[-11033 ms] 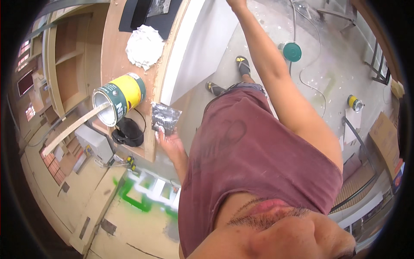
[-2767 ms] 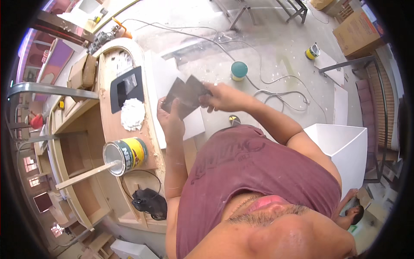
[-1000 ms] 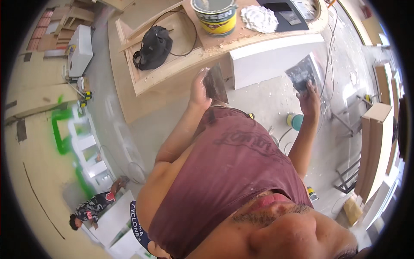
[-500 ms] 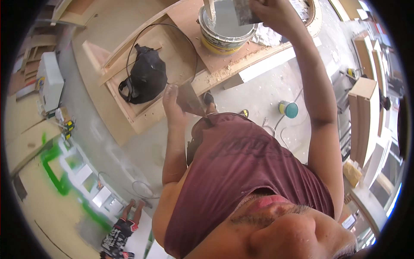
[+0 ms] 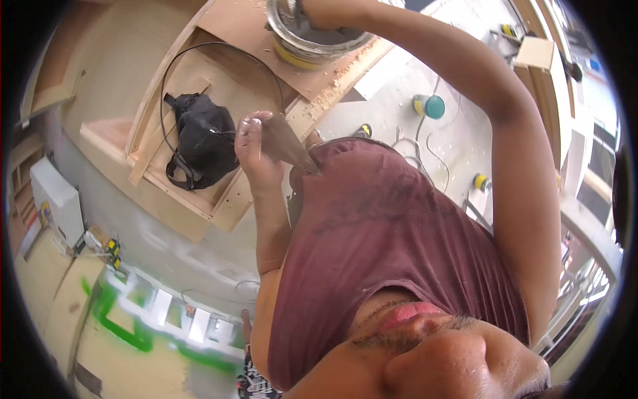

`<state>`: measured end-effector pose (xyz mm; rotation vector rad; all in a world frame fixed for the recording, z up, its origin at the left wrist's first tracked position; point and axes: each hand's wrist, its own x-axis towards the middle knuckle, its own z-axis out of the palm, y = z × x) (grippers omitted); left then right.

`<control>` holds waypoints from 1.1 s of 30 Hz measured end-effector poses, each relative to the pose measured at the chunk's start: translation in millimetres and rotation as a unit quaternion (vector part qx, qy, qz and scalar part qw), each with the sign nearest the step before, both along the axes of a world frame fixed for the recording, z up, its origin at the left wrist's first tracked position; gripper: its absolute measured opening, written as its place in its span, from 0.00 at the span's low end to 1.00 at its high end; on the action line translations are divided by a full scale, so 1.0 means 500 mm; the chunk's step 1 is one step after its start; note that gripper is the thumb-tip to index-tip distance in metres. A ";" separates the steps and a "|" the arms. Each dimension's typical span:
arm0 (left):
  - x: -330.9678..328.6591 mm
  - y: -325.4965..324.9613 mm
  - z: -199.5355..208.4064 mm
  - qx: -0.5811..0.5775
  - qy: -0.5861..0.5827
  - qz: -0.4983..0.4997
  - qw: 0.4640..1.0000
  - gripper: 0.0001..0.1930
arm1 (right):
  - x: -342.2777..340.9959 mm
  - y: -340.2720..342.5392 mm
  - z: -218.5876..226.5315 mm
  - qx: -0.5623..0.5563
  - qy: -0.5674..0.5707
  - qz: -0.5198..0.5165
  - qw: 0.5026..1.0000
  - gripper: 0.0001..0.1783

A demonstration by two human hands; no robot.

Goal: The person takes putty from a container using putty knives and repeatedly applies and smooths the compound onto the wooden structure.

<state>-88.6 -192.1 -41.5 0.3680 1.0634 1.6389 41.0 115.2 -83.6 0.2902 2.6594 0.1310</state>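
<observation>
My left hand, its fingertips whitened, is closed on a flat, wide scraper held in front of my shirt. At the top edge my right hand reaches down into a bucket of grey paste. The metal scraper that this hand held a moment ago is hidden by the hand and the bucket rim. A stick stands in the paste beside the hand. A black cloth bag lies left of my left hand in a wooden frame.
The bucket rests on a wooden workpiece strewn with shavings. A thin black cable loops round the bag. On the floor are a teal-lidded tub and cables. Wooden panels stand at right. Another person shows partly at the bottom.
My right hand has moved left and down from above the bucket into it, taking the scraper out of sight. My left hand still holds its scraper. The whole view has turned.
</observation>
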 end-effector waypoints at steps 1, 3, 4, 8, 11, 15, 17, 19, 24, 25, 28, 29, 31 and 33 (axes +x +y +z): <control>0.003 0.009 0.003 0.009 0.009 -0.016 1.000 0.12 | 0.025 0.013 -0.051 0.022 0.046 -0.018 0.999 0.11; -0.009 0.003 -0.004 -0.008 0.023 -0.007 1.000 0.11 | 0.018 -0.003 -0.085 0.013 0.049 -0.048 0.998 0.11; -0.014 -0.001 -0.008 -0.022 0.043 0.010 0.999 0.11 | 0.012 -0.015 -0.085 0.002 0.044 -0.063 0.997 0.11; -0.027 -0.011 -0.012 -0.010 0.017 0.033 0.999 0.10 | 0.026 -0.042 -0.062 -0.031 0.036 -0.102 0.994 0.11; -0.032 -0.017 -0.008 -0.010 -0.012 0.037 0.999 0.10 | 0.010 -0.042 -0.037 -0.047 0.017 -0.117 0.992 0.11; -0.039 -0.030 -0.013 -0.023 -0.013 0.046 0.999 0.09 | -0.010 -0.076 -0.006 -0.087 0.001 -0.135 0.987 0.11; -0.042 -0.038 -0.025 -0.032 0.001 0.049 0.998 0.09 | -0.018 -0.081 0.029 -0.104 0.001 -0.162 0.981 0.11; -0.042 -0.041 -0.023 -0.053 0.020 0.047 0.997 0.10 | -0.026 -0.066 0.061 -0.119 0.011 -0.203 0.972 0.12; -0.039 -0.051 -0.012 -0.049 -0.003 0.049 0.998 0.09 | -0.038 -0.071 0.121 -0.164 0.036 -0.299 0.939 0.12; -0.038 -0.054 -0.009 -0.058 -0.006 0.055 0.997 0.09 | -0.042 -0.077 0.140 -0.172 0.038 -0.318 0.931 0.12; -0.039 -0.057 -0.035 -0.056 -0.025 0.067 0.996 0.11 | -0.049 -0.083 0.200 -0.198 0.052 -0.368 0.907 0.12; -0.038 -0.054 -0.032 -0.061 -0.016 0.073 0.995 0.09 | -0.047 -0.088 0.218 -0.205 0.056 -0.384 0.899 0.12; -0.034 -0.050 -0.034 -0.067 0.004 0.091 0.994 0.07 | -0.044 -0.094 0.258 -0.217 0.064 -0.410 0.884 0.12; -0.039 -0.051 -0.046 -0.074 0.025 0.112 0.991 0.06 | -0.039 -0.111 0.298 -0.231 0.073 -0.439 0.865 0.12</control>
